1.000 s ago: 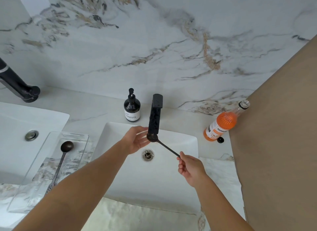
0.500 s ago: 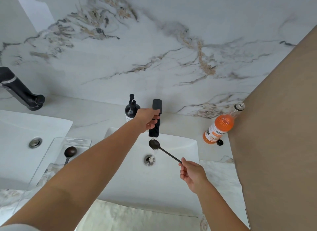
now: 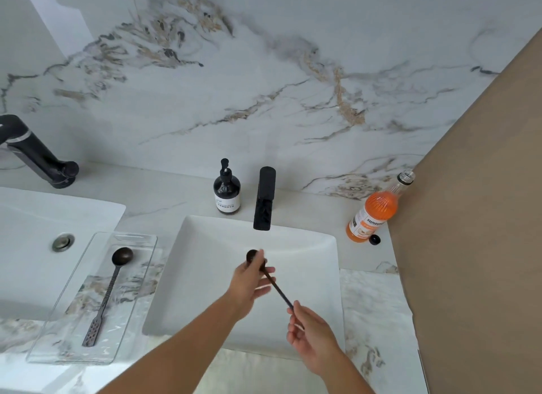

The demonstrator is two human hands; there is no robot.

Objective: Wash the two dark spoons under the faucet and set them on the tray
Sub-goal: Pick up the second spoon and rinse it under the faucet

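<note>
One spoon [image 3: 107, 294] lies in the tray [image 3: 137, 305] left of the sink [image 3: 316, 264], faucet [image 3: 264, 198] behind it.

One head-worn wide-angle view looks forward and steeply down from close above the white basin [image 3: 308, 276], facing the marble wall [image 3: 264, 86]; both forearms reach in from the bottom edge

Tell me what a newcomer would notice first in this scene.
First, the two hands over the white sink: the right hand holds a dark spoon by its handle while the left hand rubs its bowl below the black faucet. Next, the second dark spoon lying on the clear tray to the left, and the orange bottle at the right.
</note>
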